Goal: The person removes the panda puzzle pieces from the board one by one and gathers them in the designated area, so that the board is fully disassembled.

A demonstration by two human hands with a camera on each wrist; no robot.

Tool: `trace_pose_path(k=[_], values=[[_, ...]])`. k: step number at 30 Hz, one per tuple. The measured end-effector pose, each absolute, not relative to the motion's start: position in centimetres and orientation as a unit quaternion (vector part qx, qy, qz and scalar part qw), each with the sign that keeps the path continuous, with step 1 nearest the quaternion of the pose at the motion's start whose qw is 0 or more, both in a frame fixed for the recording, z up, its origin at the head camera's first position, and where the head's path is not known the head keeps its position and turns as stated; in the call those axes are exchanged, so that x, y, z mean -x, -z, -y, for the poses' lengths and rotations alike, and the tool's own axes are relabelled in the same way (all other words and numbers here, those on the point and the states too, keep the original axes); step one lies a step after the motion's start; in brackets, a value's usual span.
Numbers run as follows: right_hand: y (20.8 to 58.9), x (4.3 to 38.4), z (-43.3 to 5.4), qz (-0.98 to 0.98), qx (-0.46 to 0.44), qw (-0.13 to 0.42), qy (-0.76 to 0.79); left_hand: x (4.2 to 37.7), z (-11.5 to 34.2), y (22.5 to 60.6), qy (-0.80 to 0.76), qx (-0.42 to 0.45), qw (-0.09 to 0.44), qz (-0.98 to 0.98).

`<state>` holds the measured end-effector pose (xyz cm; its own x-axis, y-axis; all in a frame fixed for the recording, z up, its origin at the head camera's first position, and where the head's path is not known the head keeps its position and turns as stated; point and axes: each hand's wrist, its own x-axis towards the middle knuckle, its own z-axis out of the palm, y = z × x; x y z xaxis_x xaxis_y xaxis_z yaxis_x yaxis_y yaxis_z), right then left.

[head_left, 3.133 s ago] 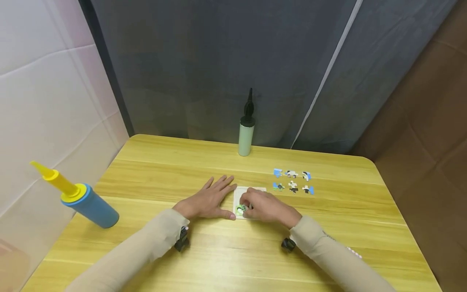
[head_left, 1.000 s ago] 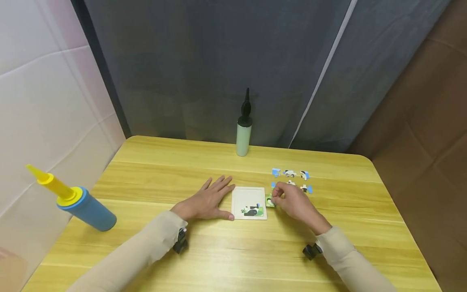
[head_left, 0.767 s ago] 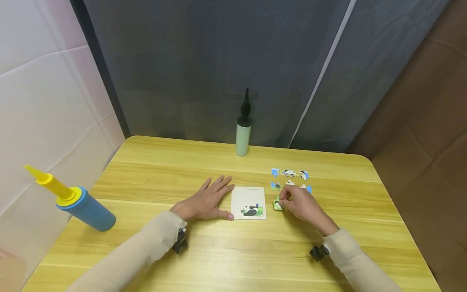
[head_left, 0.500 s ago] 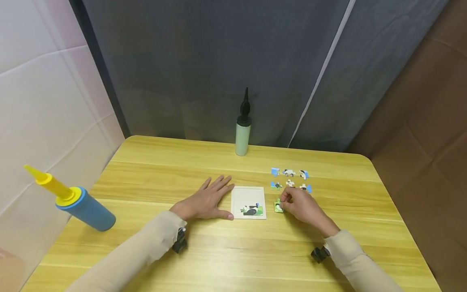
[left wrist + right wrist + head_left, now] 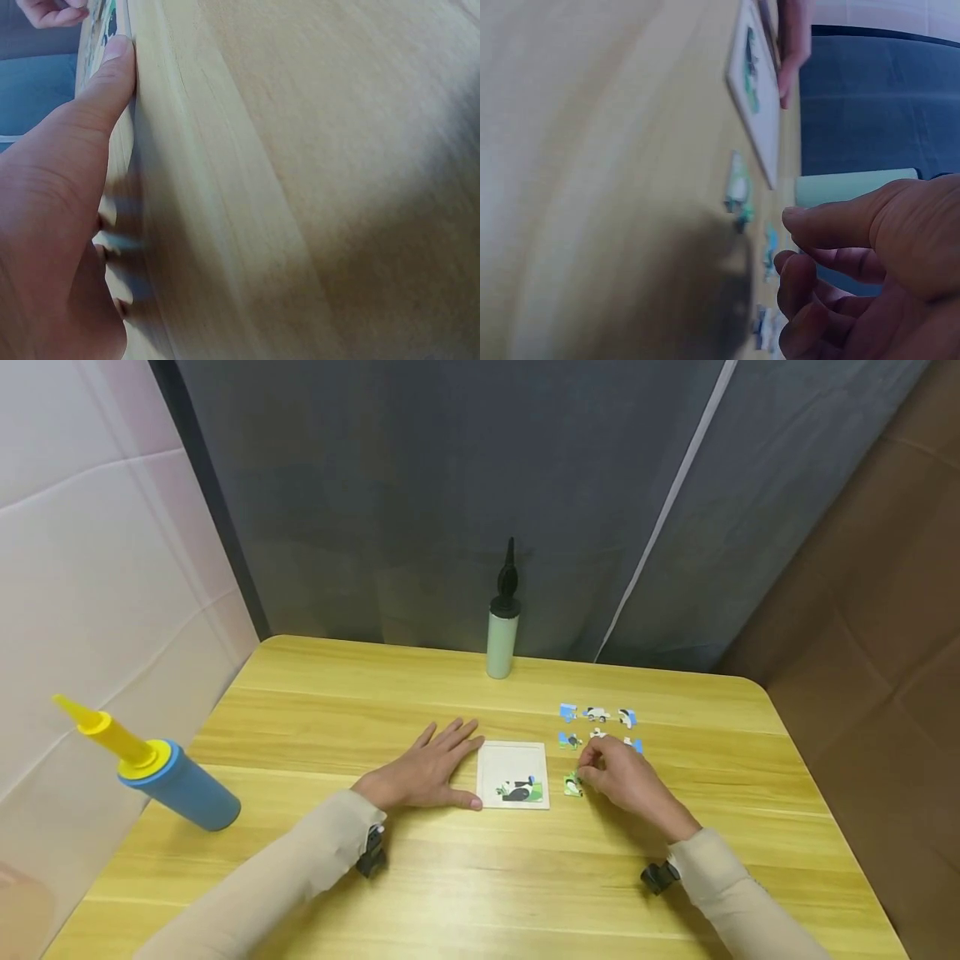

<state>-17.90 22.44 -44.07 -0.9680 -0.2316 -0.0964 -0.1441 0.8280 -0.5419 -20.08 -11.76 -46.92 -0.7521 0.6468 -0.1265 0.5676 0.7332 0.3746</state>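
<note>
My left hand (image 5: 426,771) lies flat on the table with fingers spread, its thumb and fingertips at the left edge of a white puzzle tray (image 5: 501,762). Joined panda puzzle pieces (image 5: 522,790) fill the tray's lower right part. Right of the tray, a loose green-and-white puzzle piece (image 5: 572,784) lies on the wood, also seen as a blurred piece (image 5: 739,184) in the right wrist view. My right hand (image 5: 626,779) hovers beside it with loosely bent fingers. In the right wrist view its thumb and fingers (image 5: 802,281) are apart from the piece and hold nothing.
Several more puzzle pieces (image 5: 597,715) lie in two rows behind my right hand, which partly covers the nearer row. A pale green hand pump (image 5: 502,645) stands at the table's back edge. A blue and yellow pump (image 5: 180,785) stands at the left.
My right hand has moved right from over the tray, carrying the green piece out of it. It has set that piece on the table and let go. My left hand has stayed.
</note>
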Motion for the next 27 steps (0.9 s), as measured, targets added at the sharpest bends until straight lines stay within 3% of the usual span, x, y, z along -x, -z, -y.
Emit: trace_pose_path(k=[9, 20, 27], values=[[42.3, 18.6, -21.0, -0.949, 0.130, 0.069, 0.278, 20.1, 11.8, 46.9, -0.159, -0.328, 0.126, -0.923], [43.9, 17.9, -16.0, -0.943, 0.198, 0.134, 0.233, 20.1, 11.7, 47.0, -0.160, -0.328, 0.128, -0.922], [44.5, 17.5, -14.3, -0.943, 0.220, 0.138, 0.206, 20.1, 11.6, 46.9, -0.157, -0.333, 0.127, -0.921]])
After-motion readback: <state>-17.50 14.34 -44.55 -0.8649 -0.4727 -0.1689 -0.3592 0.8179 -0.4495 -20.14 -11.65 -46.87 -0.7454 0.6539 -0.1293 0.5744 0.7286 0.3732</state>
